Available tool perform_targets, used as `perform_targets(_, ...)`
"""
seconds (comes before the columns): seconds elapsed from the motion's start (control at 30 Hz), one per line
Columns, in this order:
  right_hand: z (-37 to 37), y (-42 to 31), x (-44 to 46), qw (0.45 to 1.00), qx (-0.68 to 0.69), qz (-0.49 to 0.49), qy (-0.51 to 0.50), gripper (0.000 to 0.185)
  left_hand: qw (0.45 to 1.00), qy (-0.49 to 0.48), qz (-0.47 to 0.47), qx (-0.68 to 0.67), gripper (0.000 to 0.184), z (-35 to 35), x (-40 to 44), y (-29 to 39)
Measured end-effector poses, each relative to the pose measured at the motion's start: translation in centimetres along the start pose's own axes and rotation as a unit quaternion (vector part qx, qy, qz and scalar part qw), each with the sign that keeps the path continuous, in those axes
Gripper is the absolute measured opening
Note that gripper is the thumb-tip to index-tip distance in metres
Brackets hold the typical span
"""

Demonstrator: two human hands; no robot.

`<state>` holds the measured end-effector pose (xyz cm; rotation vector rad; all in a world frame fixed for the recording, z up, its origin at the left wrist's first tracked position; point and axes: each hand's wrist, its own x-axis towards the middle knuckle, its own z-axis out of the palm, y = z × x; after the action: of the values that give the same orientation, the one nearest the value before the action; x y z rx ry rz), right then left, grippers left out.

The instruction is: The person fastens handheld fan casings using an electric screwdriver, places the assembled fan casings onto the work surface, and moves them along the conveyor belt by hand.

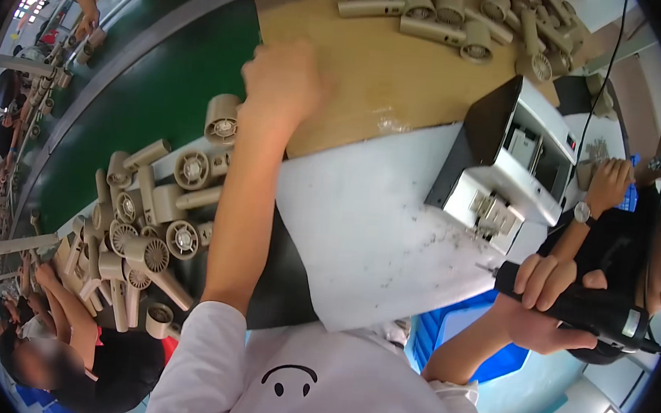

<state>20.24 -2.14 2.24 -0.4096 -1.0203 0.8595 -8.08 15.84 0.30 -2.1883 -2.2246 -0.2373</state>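
My left hand (pixel 282 80) is stretched forward over the edge between the green conveyor belt (pixel 163 50) and the brown board (pixel 373 76). Motion blurs its fingers, so what they hold, if anything, does not show. Beside my left wrist lies a beige handheld fan (pixel 222 118), partly covered by the forearm. My right hand (pixel 546 308) is wrapped round a black electric screwdriver (pixel 581 309), whose bit points left toward the white work sheet (pixel 352 232). Near that bit stands a silver-and-black screw feeder (pixel 520 156).
Many beige fans (pixel 140 229) are heaped at left; another pile (pixel 449 16) lies at the back. Small dark specks dot the sheet. A blue bin (pixel 460 340) sits below my right arm. Co-workers are at right (pixel 607 187), lower left (pixel 62 309) and across the belt (pixel 88 16).
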Motion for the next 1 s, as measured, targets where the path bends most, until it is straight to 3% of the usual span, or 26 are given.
perform_targets(0.07, 0.4, 1.0, 0.4, 1.0, -0.002, 0.001, 0.009, 0.067, 0.988, 0.114, 0.075, -0.065, 0.039, 2.9, 5.6, 0.2)
perform_targets(0.13, 0.7, 1.2, 0.3, 0.999, -0.013, 0.011, 0.037, 0.066, 0.942, 0.279, 0.185, 0.012, 0.031, 7.8, 10.6, 0.6)
perform_targets(0.17, 0.4, 1.4, 0.2, 0.999, -0.012, 0.011, 0.037, 0.068, 0.945, 0.265, 0.19, 0.009, 0.031, 8.5, 10.9, 0.8)
perform_targets(0.23, -0.2, 1.5, 0.4, 1.0, -0.003, -0.003, 0.017, 0.071, 0.895, 0.366, 0.225, -0.123, 0.03, 9.0, 10.8, 1.6)
perform_targets(0.27, -0.7, 1.4, 0.5, 1.0, -0.008, -0.005, 0.007, 0.074, 0.97, 0.168, 0.149, -0.092, 0.029, 9.3, 11.2, 2.2)
perform_targets(0.3, -0.9, 1.5, 0.7, 0.999, -0.029, -0.019, -0.005, 0.075, 0.995, -0.034, 0.072, -0.051, 0.029, 9.0, 11.8, 2.9)
perform_targets(0.37, -1.1, 2.0, 1.2, 0.998, -0.045, -0.035, -0.025, 0.079, 0.945, 0.246, 0.149, -0.154, 0.026, 5.9, 8.4, 3.2)
perform_targets(0.4, -1.4, 2.3, 1.5, 0.998, -0.051, -0.035, -0.021, 0.079, 0.945, 0.243, 0.153, -0.159, 0.026, 3.9, 7.1, 3.9)
perform_targets(0.47, -1.7, 2.9, 1.6, 0.995, -0.072, -0.065, -0.034, 0.089, 0.882, 0.217, 0.129, -0.397, 0.022, 1.1, 4.7, 4.5)
perform_targets(0.5, -1.7, 3.1, 1.6, 0.995, -0.072, -0.063, -0.033, 0.089, 0.883, 0.215, 0.128, -0.396, 0.022, 1.1, 4.1, 4.8)
perform_targets(0.57, -1.5, 3.6, 1.5, 0.996, -0.068, -0.053, -0.011, 0.093, 0.707, 0.19, 0.114, -0.672, 0.02, 1.0, 3.2, 5.1)
perform_targets(0.6, -1.5, 3.9, 1.5, 0.996, -0.066, -0.052, -0.009, 0.093, 0.709, 0.189, 0.113, -0.67, 0.02, 0.8, 2.4, 4.9)
perform_targets(0.67, -1.6, 4.3, 1.3, 0.995, -0.092, -0.037, 0.009, 0.095, 0.69, 0.029, 0.033, -0.722, 0.026, 0.2, 0.1, 4.6)
perform_targets(0.7, -1.7, 4.5, 1.3, 0.995, -0.093, -0.036, 0.01, 0.095, 0.691, 0.027, 0.032, -0.722, 0.026, 0.4, -1.1, 4.5)
perform_targets(0.77, -1.7, 5.0, 1.1, 0.996, -0.087, -0.01, 0.009, 0.095, 0.803, 0.016, 0.061, -0.593, 0.024, 0.9, -3.9, 4.7)
perform_targets(0.83, -2.0, 5.4, 1.1, 0.998, -0.064, -0.006, 0.005, 0.093, 0.799, -0.01, 0.041, -0.6, 0.029, 0.3, -7.0, 6.6)
perform_targets(0.9, -2.6, 5.2, 1.3, 0.989, -0.135, 0.061, 0.023, 0.088, 0.844, 0.064, 0.186, -0.5, 0.031, 2.3, -8.6, 6.1)
perform_targets(1.0, -0.4, 4.1, 1.4, 0.989, -0.099, 0.085, 0.074, 0.085, 0.857, 0.007, 0.217, -0.468, 0.024, 2.3, -11.3, 6.2)
